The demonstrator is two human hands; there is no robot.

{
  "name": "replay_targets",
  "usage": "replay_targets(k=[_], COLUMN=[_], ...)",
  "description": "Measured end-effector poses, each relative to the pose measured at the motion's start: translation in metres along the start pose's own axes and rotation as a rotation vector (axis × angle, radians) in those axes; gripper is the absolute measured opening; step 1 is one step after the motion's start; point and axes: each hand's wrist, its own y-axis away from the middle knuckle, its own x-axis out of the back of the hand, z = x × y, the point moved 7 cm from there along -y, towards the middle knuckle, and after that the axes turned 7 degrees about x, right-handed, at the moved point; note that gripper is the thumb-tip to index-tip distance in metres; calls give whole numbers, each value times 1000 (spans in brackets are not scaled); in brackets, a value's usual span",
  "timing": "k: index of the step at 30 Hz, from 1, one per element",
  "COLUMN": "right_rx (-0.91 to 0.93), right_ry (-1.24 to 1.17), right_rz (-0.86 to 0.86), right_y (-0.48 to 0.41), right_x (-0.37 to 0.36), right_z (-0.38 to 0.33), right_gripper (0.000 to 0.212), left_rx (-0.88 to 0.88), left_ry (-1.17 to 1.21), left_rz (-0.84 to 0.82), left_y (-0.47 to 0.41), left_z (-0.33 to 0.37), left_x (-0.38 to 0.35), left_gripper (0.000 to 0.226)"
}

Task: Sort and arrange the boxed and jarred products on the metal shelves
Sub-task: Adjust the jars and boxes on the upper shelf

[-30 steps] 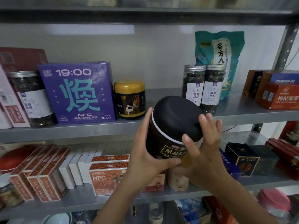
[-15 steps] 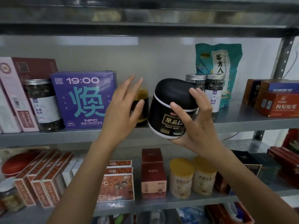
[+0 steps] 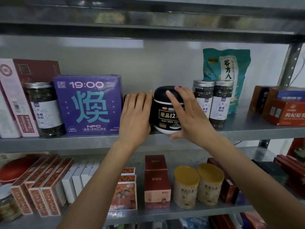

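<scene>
A black jar (image 3: 165, 115) with a gold label stands upright on the upper metal shelf (image 3: 66, 143), between a purple box (image 3: 89, 104) and two clear jars (image 3: 212, 103) of dark dried fruit. My right hand (image 3: 189, 116) lies across the black jar's front and right side, fingers spread and fairly straight, thumb stretched out below its base. My left hand (image 3: 136, 116) rests flat, with straight fingers, in the gap left of the black jar. It covers a yellow-lidded jar, which is almost wholly hidden.
A teal bag (image 3: 229, 68) leans behind the clear jars. Orange boxes (image 3: 287, 111) sit at the far right; another clear jar (image 3: 44, 109) and pink boxes (image 3: 14, 100) at the left. The lower shelf holds red boxes (image 3: 156, 184), two yellow-lidded cans (image 3: 198, 185) and rows of cartons (image 3: 41, 184).
The black jar went up from the lower shelf level and now stands on the upper shelf. My left hand let go of it and moved onto the yellow-lidded jar.
</scene>
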Motion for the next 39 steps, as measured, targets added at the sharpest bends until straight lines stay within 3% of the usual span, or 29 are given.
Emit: replay_targets(k=[7, 10, 13, 14, 16, 19, 25, 30, 35, 37, 39], right_rx=[-16, 4, -277, -381, -512, -571, -492, -244, -346, -459, -565], right_ry=[-38, 10, 129, 148, 197, 193, 147, -271, -586, -773, -936], right_rz=[-194, 55, 384, 421, 298, 161, 486, 709, 854, 884, 867], right_y=[-9, -5, 3, 7, 12, 23, 38, 55, 74, 80, 85], right_x=[-14, 13, 51, 59, 57, 41, 48, 50, 71, 75, 76], right_z=[12, 16, 56, 71, 91, 96, 72, 38, 29, 28, 27], right_gripper=[127, 97, 71, 64, 55, 51, 42, 41, 42, 41, 38], left_rx=[-2, -4, -1, -4, -36, -154, -123, -92, -132, -95, 16], left_ry=[9, 24, 31, 35, 83, 131, 149, 242, 254, 557, 1059], left_rz=[1, 10, 15, 23, 38, 2, -14, -73, -252, -405, -571], left_y=[-1, -4, -7, -8, -10, -13, -13, -12, 13, 34, 50], left_z=[0, 0, 3, 5, 15, 39, 55, 57, 71, 84, 93], left_x=[-1, 2, 3, 4, 6, 1, -19, -21, -24, -22, -18], left_gripper=[83, 71, 63, 63, 69, 77, 88, 94, 116, 118, 104])
